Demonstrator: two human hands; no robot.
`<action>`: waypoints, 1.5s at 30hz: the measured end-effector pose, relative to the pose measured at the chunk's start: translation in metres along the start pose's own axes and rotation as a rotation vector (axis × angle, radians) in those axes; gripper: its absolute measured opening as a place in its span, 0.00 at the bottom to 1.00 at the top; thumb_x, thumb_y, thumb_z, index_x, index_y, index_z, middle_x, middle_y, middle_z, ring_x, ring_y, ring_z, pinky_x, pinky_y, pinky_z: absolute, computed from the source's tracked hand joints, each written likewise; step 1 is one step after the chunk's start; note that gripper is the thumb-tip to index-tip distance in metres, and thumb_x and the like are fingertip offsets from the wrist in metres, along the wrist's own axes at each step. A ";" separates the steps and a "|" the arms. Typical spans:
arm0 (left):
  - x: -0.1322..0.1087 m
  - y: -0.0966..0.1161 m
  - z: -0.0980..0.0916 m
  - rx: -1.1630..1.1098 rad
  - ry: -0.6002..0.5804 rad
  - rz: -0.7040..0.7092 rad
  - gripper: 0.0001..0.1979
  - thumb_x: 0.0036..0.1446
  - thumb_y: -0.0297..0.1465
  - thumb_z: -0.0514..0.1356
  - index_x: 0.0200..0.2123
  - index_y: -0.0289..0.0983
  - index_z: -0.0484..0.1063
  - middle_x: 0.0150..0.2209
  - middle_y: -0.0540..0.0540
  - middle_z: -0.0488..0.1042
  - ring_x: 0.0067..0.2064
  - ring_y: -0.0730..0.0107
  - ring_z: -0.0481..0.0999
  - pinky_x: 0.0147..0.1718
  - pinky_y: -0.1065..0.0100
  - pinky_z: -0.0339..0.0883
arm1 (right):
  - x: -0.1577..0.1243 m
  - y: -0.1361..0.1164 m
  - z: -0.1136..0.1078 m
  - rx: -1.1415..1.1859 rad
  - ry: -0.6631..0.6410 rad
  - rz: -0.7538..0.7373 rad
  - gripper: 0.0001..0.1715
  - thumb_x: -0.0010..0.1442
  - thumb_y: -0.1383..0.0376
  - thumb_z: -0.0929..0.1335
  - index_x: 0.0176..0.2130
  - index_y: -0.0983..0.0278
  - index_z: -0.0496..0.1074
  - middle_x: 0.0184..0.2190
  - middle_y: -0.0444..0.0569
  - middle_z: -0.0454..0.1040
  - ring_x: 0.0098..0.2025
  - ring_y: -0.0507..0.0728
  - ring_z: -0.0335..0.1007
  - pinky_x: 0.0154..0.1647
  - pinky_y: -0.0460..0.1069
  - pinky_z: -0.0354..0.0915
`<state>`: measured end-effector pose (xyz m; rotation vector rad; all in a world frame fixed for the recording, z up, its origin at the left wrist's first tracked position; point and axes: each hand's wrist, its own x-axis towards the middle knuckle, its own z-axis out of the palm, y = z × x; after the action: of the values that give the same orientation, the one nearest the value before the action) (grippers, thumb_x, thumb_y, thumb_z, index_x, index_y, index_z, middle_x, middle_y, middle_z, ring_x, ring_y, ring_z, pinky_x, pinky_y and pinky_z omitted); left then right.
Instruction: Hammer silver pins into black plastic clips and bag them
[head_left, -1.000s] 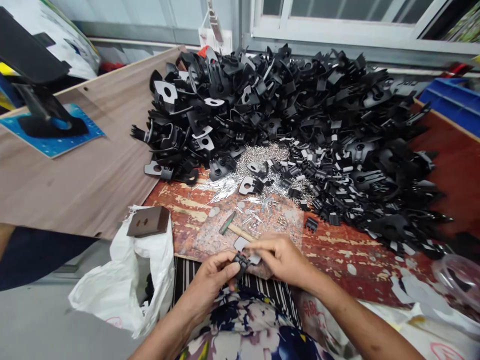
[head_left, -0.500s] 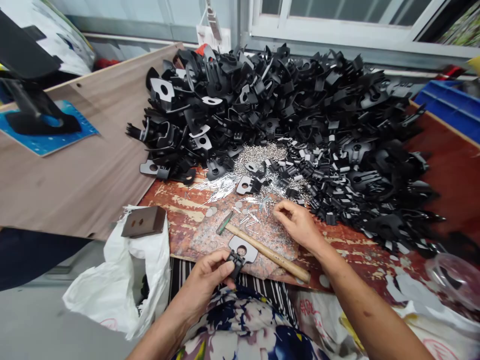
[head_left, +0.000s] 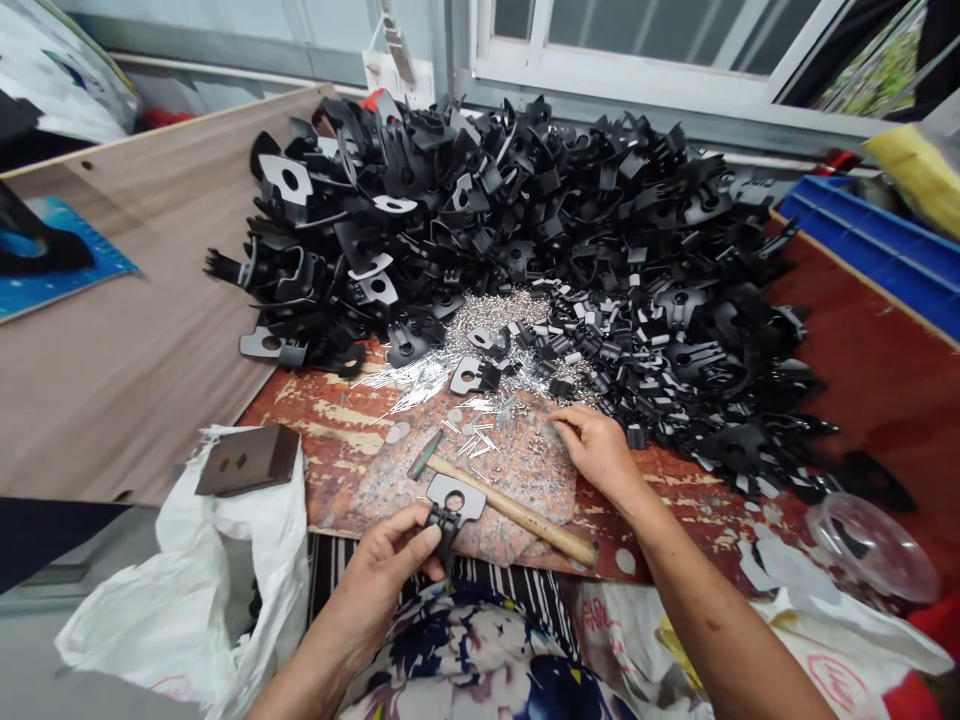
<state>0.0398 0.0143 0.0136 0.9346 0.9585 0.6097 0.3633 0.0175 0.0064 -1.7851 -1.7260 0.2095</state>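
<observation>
Near the table's front edge, my left hand pinches a black plastic bracket between thumb and fingers; its flat plate with a round hole points away from me. My right hand hovers at the near edge of the small parts, thumb and forefinger together; whatever they hold is too small to make out. Left of it lie loose metal pins. A hammer with a wooden handle rests slantwise between my hands on a speckled stone slab.
Behind rises a big heap of black plastic parts, with a pile of tiny metal pieces before it. A brown block sits on a white sack at left. To the right are a blue crate and a clear plastic bowl.
The view has swung right, so everything sits further left in it. My left hand keeps its hold on the bracket; my right hand stays by the small parts with its fingers slightly shifted.
</observation>
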 end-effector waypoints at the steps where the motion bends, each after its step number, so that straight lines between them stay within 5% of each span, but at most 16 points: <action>1: 0.000 0.001 0.000 -0.013 0.005 -0.002 0.14 0.52 0.43 0.70 0.28 0.37 0.78 0.27 0.51 0.71 0.26 0.73 0.67 0.30 0.71 0.61 | -0.001 -0.005 0.001 -0.001 -0.011 -0.019 0.10 0.64 0.68 0.66 0.39 0.59 0.79 0.38 0.48 0.80 0.41 0.58 0.75 0.45 0.53 0.68; 8: -0.002 0.000 -0.004 0.024 0.061 0.048 0.14 0.51 0.41 0.71 0.26 0.37 0.78 0.27 0.51 0.70 0.27 0.72 0.68 0.29 0.72 0.63 | -0.016 -0.059 0.020 0.061 -0.298 -0.236 0.10 0.67 0.68 0.66 0.35 0.60 0.75 0.31 0.44 0.74 0.37 0.54 0.69 0.42 0.49 0.64; 14: -0.006 0.002 -0.010 0.233 0.115 0.192 0.10 0.56 0.39 0.67 0.28 0.39 0.78 0.34 0.47 0.71 0.34 0.64 0.71 0.32 0.67 0.67 | -0.015 -0.076 0.033 -0.064 -0.320 -0.224 0.09 0.63 0.72 0.66 0.31 0.63 0.71 0.31 0.47 0.70 0.36 0.55 0.66 0.40 0.50 0.61; 17: -0.011 0.006 -0.011 0.597 0.130 0.416 0.05 0.57 0.35 0.67 0.34 0.41 0.80 0.38 0.44 0.76 0.41 0.57 0.72 0.39 0.62 0.65 | -0.020 -0.083 0.025 0.219 -0.356 -0.052 0.08 0.62 0.71 0.65 0.31 0.63 0.70 0.29 0.44 0.69 0.33 0.53 0.64 0.35 0.49 0.60; 20: -0.015 0.012 -0.006 0.888 0.024 0.587 0.04 0.57 0.34 0.68 0.36 0.41 0.79 0.38 0.42 0.79 0.41 0.55 0.71 0.42 0.59 0.62 | -0.035 -0.096 0.022 0.686 -0.636 0.194 0.05 0.61 0.67 0.66 0.32 0.62 0.71 0.24 0.40 0.67 0.26 0.50 0.60 0.27 0.45 0.56; 23: -0.017 0.015 0.002 0.993 -0.103 0.686 0.05 0.60 0.32 0.66 0.30 0.40 0.76 0.33 0.44 0.78 0.35 0.59 0.69 0.38 0.59 0.59 | -0.052 -0.108 0.029 0.923 -0.833 0.384 0.03 0.56 0.65 0.68 0.31 0.62 0.71 0.22 0.38 0.64 0.23 0.48 0.58 0.25 0.44 0.55; 26: -0.018 0.014 0.009 1.012 -0.124 0.799 0.10 0.63 0.29 0.61 0.27 0.39 0.73 0.29 0.46 0.76 0.31 0.64 0.67 0.35 0.60 0.58 | -0.062 -0.113 0.035 0.986 -0.888 0.541 0.06 0.53 0.63 0.69 0.31 0.63 0.70 0.21 0.37 0.64 0.22 0.47 0.58 0.24 0.44 0.55; 31: -0.022 0.013 0.006 1.100 -0.084 0.840 0.14 0.64 0.28 0.59 0.24 0.38 0.67 0.25 0.48 0.71 0.28 0.67 0.65 0.32 0.62 0.57 | -0.059 -0.111 0.032 0.880 -0.836 0.433 0.10 0.59 0.58 0.69 0.34 0.63 0.72 0.23 0.40 0.64 0.25 0.49 0.58 0.26 0.45 0.55; 36: -0.023 0.014 -0.012 1.004 0.062 0.646 0.14 0.63 0.32 0.59 0.24 0.39 0.66 0.24 0.50 0.67 0.30 0.66 0.66 0.31 0.64 0.58 | -0.055 -0.100 0.032 0.151 -0.342 0.044 0.05 0.63 0.67 0.68 0.42 0.62 0.71 0.37 0.49 0.71 0.40 0.57 0.65 0.40 0.51 0.62; 45: -0.014 0.002 -0.031 0.254 0.107 0.224 0.16 0.57 0.38 0.63 0.21 0.37 0.69 0.28 0.49 0.65 0.31 0.68 0.66 0.24 0.72 0.64 | -0.034 -0.092 0.047 -0.091 -0.302 -0.196 0.07 0.65 0.72 0.64 0.40 0.63 0.71 0.35 0.49 0.74 0.39 0.56 0.68 0.41 0.50 0.62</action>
<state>0.0054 0.0159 0.0131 1.2577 1.0513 0.7444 0.2573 -0.0050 0.0082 -1.7008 -2.1410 0.3350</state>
